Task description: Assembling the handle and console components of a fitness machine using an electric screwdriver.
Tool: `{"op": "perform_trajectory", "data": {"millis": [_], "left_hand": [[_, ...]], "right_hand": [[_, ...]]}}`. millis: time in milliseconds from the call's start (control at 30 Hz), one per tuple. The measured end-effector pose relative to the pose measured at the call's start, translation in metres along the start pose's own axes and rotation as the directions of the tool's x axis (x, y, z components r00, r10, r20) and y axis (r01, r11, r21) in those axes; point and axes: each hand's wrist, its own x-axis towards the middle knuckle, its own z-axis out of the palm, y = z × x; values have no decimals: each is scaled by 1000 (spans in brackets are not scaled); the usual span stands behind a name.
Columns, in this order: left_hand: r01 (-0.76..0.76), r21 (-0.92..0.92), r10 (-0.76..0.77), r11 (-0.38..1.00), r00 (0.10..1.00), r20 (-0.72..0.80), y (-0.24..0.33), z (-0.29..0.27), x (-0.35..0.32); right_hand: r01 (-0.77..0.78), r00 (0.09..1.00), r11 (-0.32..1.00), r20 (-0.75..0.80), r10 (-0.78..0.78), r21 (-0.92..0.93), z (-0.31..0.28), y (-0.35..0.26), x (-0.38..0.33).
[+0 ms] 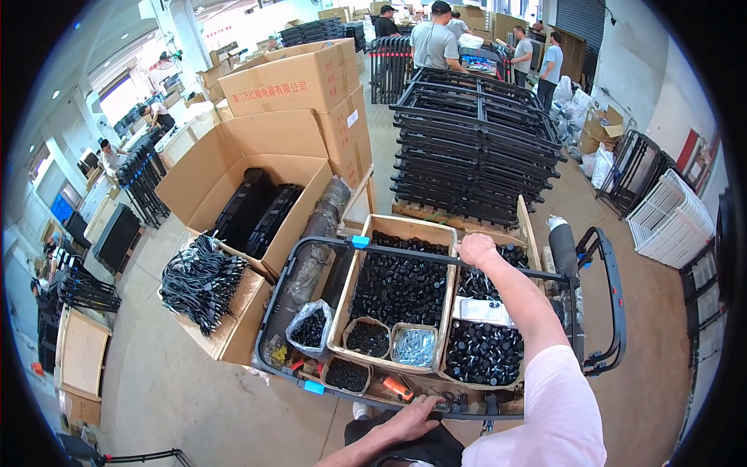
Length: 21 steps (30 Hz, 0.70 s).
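Bright; ceiling lamps [124, 35] upper left; edges fisheye-bent; distance perhaps slightly soft

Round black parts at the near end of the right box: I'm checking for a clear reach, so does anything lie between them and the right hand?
Yes: a white card-like piece lies between the right hand and the round black parts. It would probably hinder a low, straight reach.

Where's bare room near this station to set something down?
Left: floor between the cable bundle and wooden crate. Right: floor between the black tube frame and white rack. Crowded: the middle, packed with black parts, silver screws and, beside the left hand, an orange tool.
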Motion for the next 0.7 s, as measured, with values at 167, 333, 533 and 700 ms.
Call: {"op": "perform_trajectory", "data": {"millis": [167, 333, 533, 700], "left_hand": [[64, -38, -55, 997, 979, 197, -4, -8, 2], [273, -237, -160, 932, 900, 407, -4, -14, 4], [86, -12, -78, 996, 944, 322, -10, -1, 11], [-1, -41, 8, 999, 986, 168, -17, 7, 6]], "right_hand": [[-8, 994, 997, -111, 0, -72, 12, 11, 2], [-79, 995, 990, -62, 72, -113, 9, -6, 10], [34, 999, 962, 26, -28, -271, 2, -11, 18], [113, 987, 927, 150, -62, -358, -5, -12, 22]]}}
